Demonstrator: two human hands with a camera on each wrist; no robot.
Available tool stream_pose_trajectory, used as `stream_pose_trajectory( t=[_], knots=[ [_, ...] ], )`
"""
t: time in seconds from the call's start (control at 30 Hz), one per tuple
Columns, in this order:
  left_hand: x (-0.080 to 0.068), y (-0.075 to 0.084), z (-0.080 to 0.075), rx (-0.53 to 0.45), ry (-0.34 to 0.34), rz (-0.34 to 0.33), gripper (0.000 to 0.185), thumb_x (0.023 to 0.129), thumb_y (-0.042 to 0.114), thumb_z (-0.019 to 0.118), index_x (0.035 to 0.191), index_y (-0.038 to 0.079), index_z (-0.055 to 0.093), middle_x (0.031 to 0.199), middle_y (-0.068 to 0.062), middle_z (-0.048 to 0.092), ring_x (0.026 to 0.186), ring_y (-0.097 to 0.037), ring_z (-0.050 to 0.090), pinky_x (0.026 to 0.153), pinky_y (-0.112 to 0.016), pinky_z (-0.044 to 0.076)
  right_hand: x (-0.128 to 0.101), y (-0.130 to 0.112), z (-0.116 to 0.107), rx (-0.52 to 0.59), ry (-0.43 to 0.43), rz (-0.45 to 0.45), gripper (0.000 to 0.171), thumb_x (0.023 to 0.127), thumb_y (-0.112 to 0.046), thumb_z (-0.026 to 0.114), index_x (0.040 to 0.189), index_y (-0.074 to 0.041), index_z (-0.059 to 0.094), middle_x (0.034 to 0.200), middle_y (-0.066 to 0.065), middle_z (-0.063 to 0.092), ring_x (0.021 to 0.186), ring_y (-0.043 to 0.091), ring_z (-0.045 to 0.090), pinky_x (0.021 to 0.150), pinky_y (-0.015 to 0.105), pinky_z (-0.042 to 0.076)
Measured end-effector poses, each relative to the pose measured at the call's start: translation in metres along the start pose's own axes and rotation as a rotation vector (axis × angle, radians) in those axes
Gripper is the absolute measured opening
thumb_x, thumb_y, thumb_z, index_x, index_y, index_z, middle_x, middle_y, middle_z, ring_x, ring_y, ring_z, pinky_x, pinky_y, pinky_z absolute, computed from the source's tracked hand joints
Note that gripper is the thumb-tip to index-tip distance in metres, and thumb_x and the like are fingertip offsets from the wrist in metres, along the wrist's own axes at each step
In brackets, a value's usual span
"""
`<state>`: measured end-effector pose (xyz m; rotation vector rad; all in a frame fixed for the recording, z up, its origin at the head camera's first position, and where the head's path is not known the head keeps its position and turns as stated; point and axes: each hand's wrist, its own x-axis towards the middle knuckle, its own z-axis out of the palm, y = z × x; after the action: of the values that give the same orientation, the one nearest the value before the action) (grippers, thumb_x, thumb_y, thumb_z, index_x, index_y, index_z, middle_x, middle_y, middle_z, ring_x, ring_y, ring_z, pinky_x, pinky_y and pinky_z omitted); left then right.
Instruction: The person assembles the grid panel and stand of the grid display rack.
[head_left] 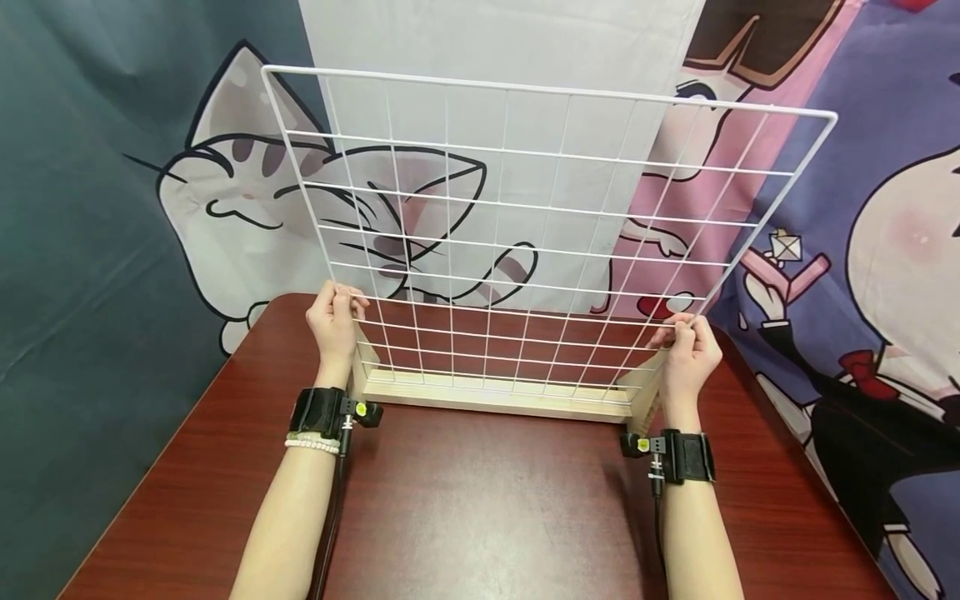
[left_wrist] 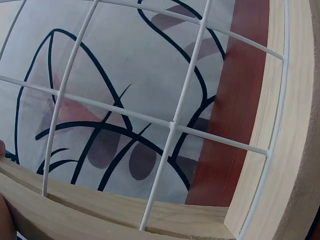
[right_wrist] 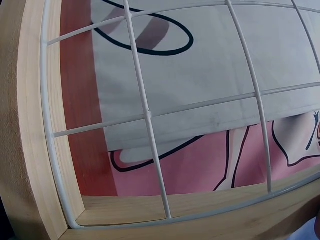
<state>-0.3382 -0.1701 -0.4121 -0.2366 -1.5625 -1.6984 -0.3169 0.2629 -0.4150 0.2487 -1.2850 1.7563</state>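
White wire grid panel (head_left: 525, 242) stood upright on the red-brown table (head_left: 487, 517), its bottom edge seated in a pale wooden base (head_left: 495, 398). I saw the left hand (head_left: 333, 321) pinching the panel's left side wire and the right hand (head_left: 686, 350) pinching the right side wire, both low down, just above the base. Cartoon cat backdrop (head_left: 247, 208) hung behind.

One wire grid (head_left: 525, 225) — one wooden base (head_left: 495, 398)
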Motion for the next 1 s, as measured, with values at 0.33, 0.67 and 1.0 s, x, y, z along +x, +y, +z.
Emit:
stream_pose_trajectory(
  t=[0.33,0.67,1.0],
  knots=[
    [0.000,-0.004,0.001,0.017,0.017,0.029,0.023,0.088,-0.007,0.039,0.072,-0.018,0.050,0.060,0.010,0.062,0.043,-0.008,0.048,0.047,-0.015,0.042,0.008,0.008,0.003,-0.027,-0.004,0.024,0.029,0.090,0.008,0.040,0.069,0.000,0.058,0.053,0.003,0.057,0.039,0.010,0.054,0.039,0.020,0.045],
    [0.008,-0.010,0.004,0.052,-0.009,0.029,0.024,0.088,-0.007,0.039,0.072,-0.017,0.054,0.059,0.012,0.062,0.044,-0.006,0.050,0.049,-0.014,0.045,0.010,0.013,0.002,-0.018,0.016,0.019,0.029,0.088,0.009,0.040,0.068,0.000,0.059,0.051,0.003,0.056,0.039,0.011,0.053,0.038,0.021,0.045],
    [0.012,-0.017,0.007,0.036,0.002,0.037,0.023,0.086,-0.008,0.038,0.070,-0.018,0.051,0.060,0.010,0.063,0.043,-0.005,0.049,0.046,-0.014,0.043,0.016,0.020,0.003,-0.005,0.023,0.041,0.030,0.088,0.009,0.038,0.068,-0.001,0.058,0.050,0.002,0.056,0.038,0.010,0.053,0.038,0.020,0.044]
  ],
)
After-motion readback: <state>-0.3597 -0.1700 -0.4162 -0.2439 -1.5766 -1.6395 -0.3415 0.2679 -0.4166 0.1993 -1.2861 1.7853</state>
